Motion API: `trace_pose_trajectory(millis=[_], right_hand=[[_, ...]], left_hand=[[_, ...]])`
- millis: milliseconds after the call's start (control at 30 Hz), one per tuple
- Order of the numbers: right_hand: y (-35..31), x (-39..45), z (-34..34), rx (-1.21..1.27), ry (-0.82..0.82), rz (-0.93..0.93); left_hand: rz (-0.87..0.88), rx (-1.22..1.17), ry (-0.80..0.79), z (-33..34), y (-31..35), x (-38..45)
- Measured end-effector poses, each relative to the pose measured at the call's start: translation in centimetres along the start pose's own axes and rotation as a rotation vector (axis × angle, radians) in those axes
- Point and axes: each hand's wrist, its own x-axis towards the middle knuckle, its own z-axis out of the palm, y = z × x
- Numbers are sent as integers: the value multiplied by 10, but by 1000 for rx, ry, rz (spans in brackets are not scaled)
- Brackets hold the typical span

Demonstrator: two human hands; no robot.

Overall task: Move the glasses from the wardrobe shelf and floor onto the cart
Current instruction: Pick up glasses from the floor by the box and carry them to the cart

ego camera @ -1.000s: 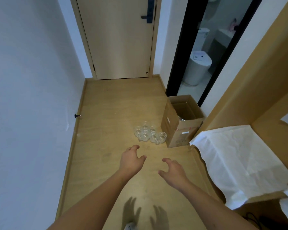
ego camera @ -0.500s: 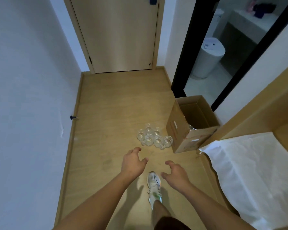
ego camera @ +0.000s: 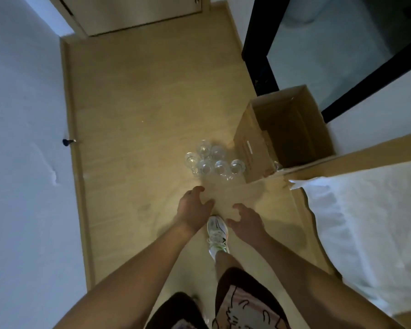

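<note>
The glasses (ego camera: 213,162) stand clustered upright on the wooden floor (ego camera: 133,110), centre of the frame, just beside the open cardboard box (ego camera: 280,136) to their right. You probably hold both hands low and forward to reach them: your left hand (ego camera: 193,206) and right hand (ego camera: 246,220), just below the cluster, have fingers loosely spread and grip nothing. Your sneaker (ego camera: 217,230) shows between them. A white wall fills the left, a door (ego camera: 133,13) the top, white sheeting (ego camera: 365,224) the right edge. No cart is visible.
</note>
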Motion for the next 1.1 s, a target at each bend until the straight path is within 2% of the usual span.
trace_pose_trajectory(millis=[267,500,567,700,800,933,1100], right_hand=[[25,126,22,40,-16,84],[75,245,72,177,48,189],[94,280,94,295,82,232],[126,352,133,681,185,344],[144,408,154,920,202,327],[159,467,170,1041,189,321],[167,504,188,1243,161,229]], left_hand=[[-66,6,-66,60,-15,123],[-96,8,-111,137,-78,215],[-105,-9,-138,169,-98,247],[-96,-68,-162,231,-129,310],[-98,-140,-143,277,-142,363],[-119,-271,-105,328,-150,418],[-166,-639,-149,362,-158,444]])
